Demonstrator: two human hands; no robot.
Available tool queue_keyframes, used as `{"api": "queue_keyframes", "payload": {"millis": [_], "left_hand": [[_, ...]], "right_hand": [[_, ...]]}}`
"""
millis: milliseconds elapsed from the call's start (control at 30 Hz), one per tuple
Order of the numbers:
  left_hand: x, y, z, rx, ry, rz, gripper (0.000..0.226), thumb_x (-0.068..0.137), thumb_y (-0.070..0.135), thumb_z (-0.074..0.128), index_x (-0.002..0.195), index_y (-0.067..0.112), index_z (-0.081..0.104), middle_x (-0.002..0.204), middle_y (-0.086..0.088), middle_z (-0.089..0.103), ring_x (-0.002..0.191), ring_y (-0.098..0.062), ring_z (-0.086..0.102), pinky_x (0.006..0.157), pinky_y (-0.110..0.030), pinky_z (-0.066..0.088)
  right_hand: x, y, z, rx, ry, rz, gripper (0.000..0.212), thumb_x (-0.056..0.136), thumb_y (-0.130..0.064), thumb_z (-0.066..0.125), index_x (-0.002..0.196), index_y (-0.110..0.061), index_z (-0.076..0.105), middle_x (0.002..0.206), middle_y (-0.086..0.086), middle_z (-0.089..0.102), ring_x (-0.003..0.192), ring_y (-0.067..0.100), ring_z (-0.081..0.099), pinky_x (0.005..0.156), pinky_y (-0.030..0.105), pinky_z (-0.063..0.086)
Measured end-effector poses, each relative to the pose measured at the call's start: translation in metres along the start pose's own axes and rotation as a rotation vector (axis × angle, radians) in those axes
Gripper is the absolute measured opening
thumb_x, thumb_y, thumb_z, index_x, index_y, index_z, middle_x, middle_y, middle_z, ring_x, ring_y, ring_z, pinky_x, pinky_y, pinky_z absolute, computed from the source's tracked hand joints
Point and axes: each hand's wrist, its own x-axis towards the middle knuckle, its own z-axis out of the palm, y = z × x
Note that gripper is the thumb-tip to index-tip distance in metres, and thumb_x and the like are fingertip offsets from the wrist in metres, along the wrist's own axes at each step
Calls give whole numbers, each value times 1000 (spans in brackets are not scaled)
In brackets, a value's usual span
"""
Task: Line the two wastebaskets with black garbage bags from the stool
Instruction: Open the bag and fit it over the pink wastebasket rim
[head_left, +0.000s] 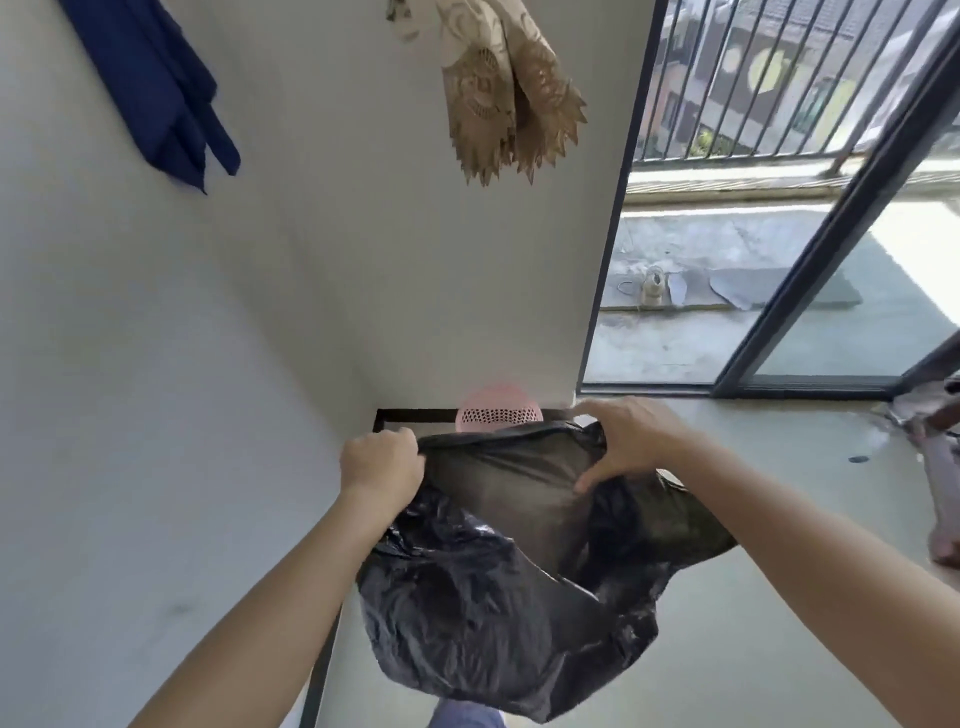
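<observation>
A black garbage bag hangs in the air between my hands, its mouth pulled open toward me. My left hand is closed on the bag's left rim. My right hand grips the right rim, fingers curled over the edge and into the opening. Behind the bag, a pink perforated wastebasket stands on the floor in the corner against the white wall; only its upper rim shows. A second wastebasket and the stool are not in view.
White walls meet in the corner at left. A blue cloth and a beige patterned cloth hang above. An open sliding glass door leads to a balcony on the right. Crumpled fabric lies at the far right on the floor.
</observation>
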Motion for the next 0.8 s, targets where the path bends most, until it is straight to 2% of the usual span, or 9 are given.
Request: {"api": "queue_keyframes", "payload": {"millis": [67,133,200,300,367,433,567,667,800], "left_hand": [[60,-14,4,3,-19,16,31,91,41,45,96,15,60,84,-3,68,75,-26,65,55,-29,36],[113,-23,4,-39,-28,18,32,91,41,44,99,13,57,89,-5,69,80,-28,65,57,-31,37],[157,-24,3,-67,-11,38,33,90,44,46,101,13,53,94,-8,69,85,-30,65,59,-33,36],[210,-11,9,-89,56,56,52,88,62,41,103,13,49,98,-11,63,85,-31,62,57,-34,35],[239,4,20,-84,65,42,71,81,77,35,107,12,46,98,-12,57,82,-30,57,54,-33,35],[263,19,41,-82,31,28,85,72,83,43,116,10,40,99,-13,51,80,-28,53,50,-32,34],[310,50,124,-178,18,4,81,72,47,75,130,9,33,97,-18,50,70,-30,55,46,-30,32],[344,70,204,-299,42,-78,63,81,21,70,132,8,34,100,-21,55,70,-37,58,49,-34,32],[384,88,296,-440,127,-214,49,88,10,58,132,8,38,114,-21,60,79,-44,60,56,-41,37]], "right_hand": [[47,6,-6,53,-93,119,134,22,-102,55,139,-37,43,122,-4,66,110,22,63,82,34,50],[87,16,-16,55,-188,211,133,26,-93,68,142,-35,39,125,-2,65,113,23,61,90,36,51],[117,30,-20,14,-202,294,108,45,-68,82,137,-27,45,124,3,64,112,26,61,89,34,52],[156,59,-11,-28,-40,446,43,72,-36,66,110,-17,59,109,10,67,100,32,64,77,35,54],[185,76,-7,22,38,541,27,77,-29,60,101,-17,61,106,11,68,98,32,63,68,33,47],[215,94,5,75,112,595,20,79,-27,56,95,-17,61,102,11,68,95,33,63,64,33,39],[292,135,70,166,185,595,15,83,-26,50,90,-15,57,97,14,67,89,36,61,63,34,34],[349,160,138,222,202,565,16,84,-24,46,89,-14,56,100,15,67,92,38,60,65,35,35],[411,182,214,363,295,554,20,82,-18,42,93,-10,56,101,18,65,94,39,56,70,39,38]]}}
